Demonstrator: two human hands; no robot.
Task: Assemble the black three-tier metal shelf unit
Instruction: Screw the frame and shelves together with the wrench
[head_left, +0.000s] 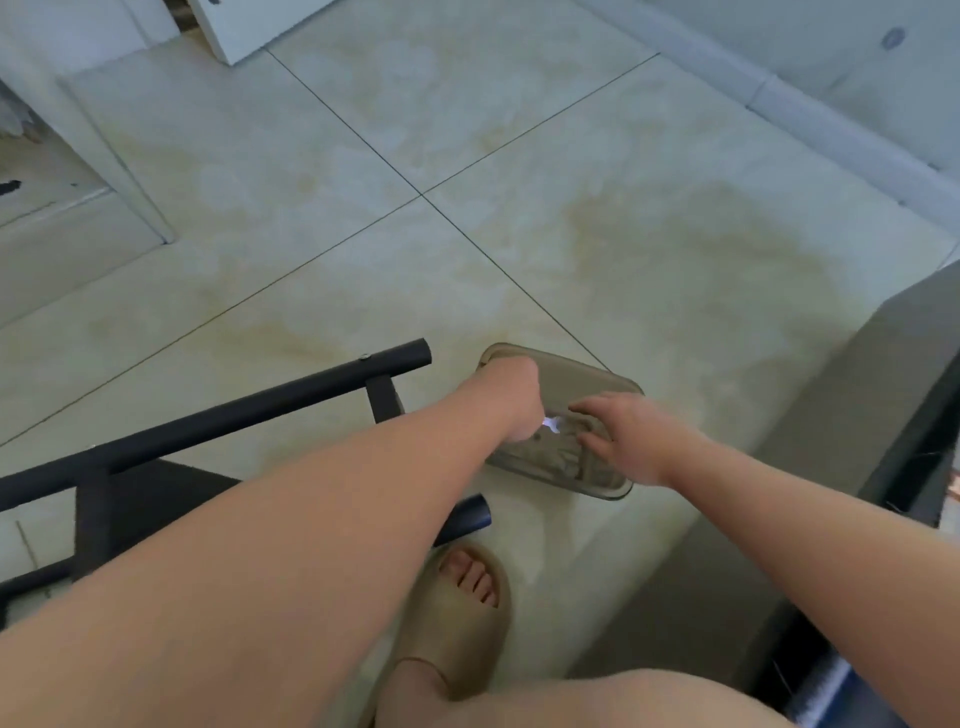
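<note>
Both hands in the tray (615, 380) on the floor (519, 156): left hand (511, 400) curled round a shiny bit (551, 426), right hand (636, 441) spread open w/ nothing. Black frame (234, 415) lies just left of them, long axis pointing at the tray, so left hand's nearer imo.

Soft daylight, slight blur, wide-angle distortion.

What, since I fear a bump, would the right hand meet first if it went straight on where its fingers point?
Probably the small shiny piece held by the left hand: the right hand points its fingers left at it, over the tray. Heights are unclear.
</note>
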